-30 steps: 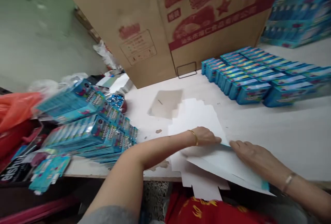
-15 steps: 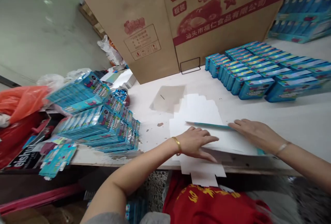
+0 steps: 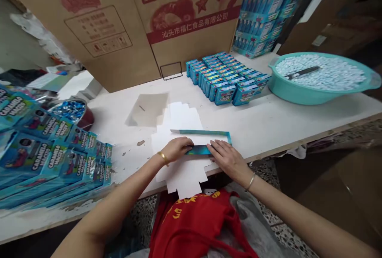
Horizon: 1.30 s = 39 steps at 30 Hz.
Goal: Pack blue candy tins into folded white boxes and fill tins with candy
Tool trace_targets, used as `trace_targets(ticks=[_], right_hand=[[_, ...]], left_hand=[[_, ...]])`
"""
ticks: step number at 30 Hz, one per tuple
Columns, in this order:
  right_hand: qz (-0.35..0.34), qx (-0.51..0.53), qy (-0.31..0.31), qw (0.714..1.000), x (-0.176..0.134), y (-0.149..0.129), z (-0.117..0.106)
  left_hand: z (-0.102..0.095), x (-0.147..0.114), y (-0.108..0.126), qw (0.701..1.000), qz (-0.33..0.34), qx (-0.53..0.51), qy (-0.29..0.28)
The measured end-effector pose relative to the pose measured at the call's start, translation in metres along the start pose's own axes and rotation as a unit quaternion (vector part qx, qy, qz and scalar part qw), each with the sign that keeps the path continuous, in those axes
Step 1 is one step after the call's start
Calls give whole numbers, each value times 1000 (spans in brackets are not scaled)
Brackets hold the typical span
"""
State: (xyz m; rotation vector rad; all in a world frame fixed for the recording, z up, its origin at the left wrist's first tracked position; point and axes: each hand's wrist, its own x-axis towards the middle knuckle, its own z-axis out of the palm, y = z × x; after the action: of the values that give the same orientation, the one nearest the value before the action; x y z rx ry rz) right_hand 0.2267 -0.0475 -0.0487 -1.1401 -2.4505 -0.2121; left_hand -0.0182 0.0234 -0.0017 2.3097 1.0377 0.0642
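A cardboard tray (image 3: 203, 132), white inside and blue outside, is partly folded, with its far, right and near walls standing up. My left hand (image 3: 178, 148), with a gold bracelet at the wrist, has its fingers curled on the tray's near left part. My right hand (image 3: 229, 160) grips the near wall by the right corner, its thumb hidden. Under the tray lies a pile of flat white box blanks (image 3: 185, 178), which overhangs the table's front edge.
Rows of small blue candy boxes (image 3: 225, 95) stand behind the tray. A turquoise basin (image 3: 298, 95) of small wrapped pieces is at right. Wrapped box stacks (image 3: 38, 158) and a dark red bowl (image 3: 87, 117) are at left. A large carton (image 3: 191, 47) rises behind.
The view has swung right, bringing the basin into sight. The tray's walls are now folded up, and my left hand, spread before, has closed in on it. My hands are nearer together.
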Motion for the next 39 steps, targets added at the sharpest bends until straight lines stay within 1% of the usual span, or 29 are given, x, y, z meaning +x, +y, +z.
trace_targets(ticks=[2,3,5,6,8,11,13,15,17,20,23,25,27,30,32,34,36,38,39], right_hand=[[8,-7,9,1000,-5,3,17],[17,-4,7,1000,-5,5,23],[47,15,-22,999,-1,7,27],[66,25,-46,996,2,7,26],[98,36,-89,991,8,4,22],[113,21,-121,986,19,2,18],[122,14,-143,982,26,4,20],[131,21,-170,976,33,9,19],[139,38,-199,969,38,13,16],[143,68,-244,957,46,16,5],[140,84,-281,946,56,18,-5],[135,89,-302,940,62,20,-9],[126,92,-321,934,69,23,-10],[111,93,-345,927,76,27,-8],[102,90,-350,927,77,28,-8],[94,83,-342,931,75,32,-10],[86,75,-324,939,70,39,-16],[80,67,-301,948,64,48,-22],[74,57,-281,955,60,51,-26]], left_hand=[[8,-9,6,995,21,93,37],[13,-13,9,987,28,149,50],[19,-18,14,970,23,234,54],[22,-20,15,968,13,247,44],[23,-20,15,972,-4,234,25],[19,-15,8,988,-23,153,27],[13,-9,2,995,-43,83,23],[6,-3,-4,998,-59,26,4],[-2,3,-9,998,-66,-10,-22],[-11,10,-16,995,-56,-32,-73],[-17,15,-18,991,-55,-19,-123],[-18,17,-17,988,-68,2,-135],[-17,19,-15,989,-81,28,-123],[-12,18,-9,990,-89,84,-77],[-6,15,-3,987,-96,116,-47],[3,12,7,986,-108,123,-27],[13,11,23,987,-116,108,-28],[19,12,41,990,-104,86,-35],[18,14,48,992,-90,84,-30]])
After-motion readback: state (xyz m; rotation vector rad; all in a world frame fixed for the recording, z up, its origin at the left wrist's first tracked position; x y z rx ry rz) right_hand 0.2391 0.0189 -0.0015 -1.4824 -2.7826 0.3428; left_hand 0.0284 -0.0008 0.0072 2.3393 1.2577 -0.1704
